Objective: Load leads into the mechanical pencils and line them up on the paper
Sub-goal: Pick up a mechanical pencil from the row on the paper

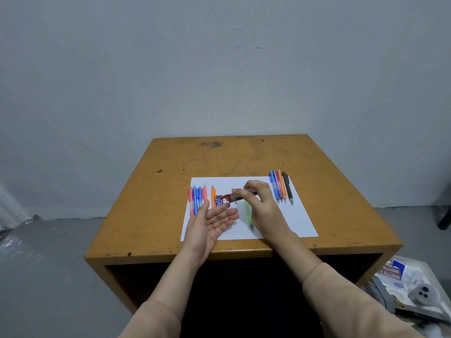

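A white sheet of paper (288, 223) lies on a wooden table. My right hand (262, 206) pinches a lead case (240, 194) with a red cap, tilted down toward my left hand (212, 223), which is held flat, palm up, just under the case's end. Another lead case with a blue label (219, 200) lies on the paper behind my left fingers. Several pink and blue pencils (196, 198) lie side by side at the sheet's left, with an orange pencil (213, 196) beside them. More pencils (280, 187) lie at the right edge. A green pencil (249, 214) rests under my right hand.
The wooden table (170, 191) stands against a grey wall. A tray of boxes and small items (412, 286) sits on the floor at the lower right. A dark furniture leg (445, 215) shows at the right edge.
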### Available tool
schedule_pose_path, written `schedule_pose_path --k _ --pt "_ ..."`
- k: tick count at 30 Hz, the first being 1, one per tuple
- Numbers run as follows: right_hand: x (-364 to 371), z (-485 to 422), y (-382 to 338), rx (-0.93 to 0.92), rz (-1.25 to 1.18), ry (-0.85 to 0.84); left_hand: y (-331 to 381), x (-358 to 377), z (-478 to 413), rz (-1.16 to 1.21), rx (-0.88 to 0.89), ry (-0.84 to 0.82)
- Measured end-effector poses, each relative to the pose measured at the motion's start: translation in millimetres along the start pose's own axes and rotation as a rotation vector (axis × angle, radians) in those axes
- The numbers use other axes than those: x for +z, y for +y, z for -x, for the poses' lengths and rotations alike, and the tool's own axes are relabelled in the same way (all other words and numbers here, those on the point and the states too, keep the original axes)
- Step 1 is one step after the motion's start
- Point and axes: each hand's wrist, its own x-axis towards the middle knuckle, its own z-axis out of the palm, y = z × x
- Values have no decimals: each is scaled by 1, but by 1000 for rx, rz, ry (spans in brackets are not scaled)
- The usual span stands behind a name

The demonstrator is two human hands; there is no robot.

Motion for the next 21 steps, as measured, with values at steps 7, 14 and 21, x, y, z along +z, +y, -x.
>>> schedule_pose_path --k 7,14,21 --pt "0 0 0 -4 5 1 0 1 0 -12 0 0" --pt "2 1 3 -7 -6 -27 0 3 -2 -55 21 11" --pt "3 2 4 25 -13 -41 -2 7 -1 -158 61 47"
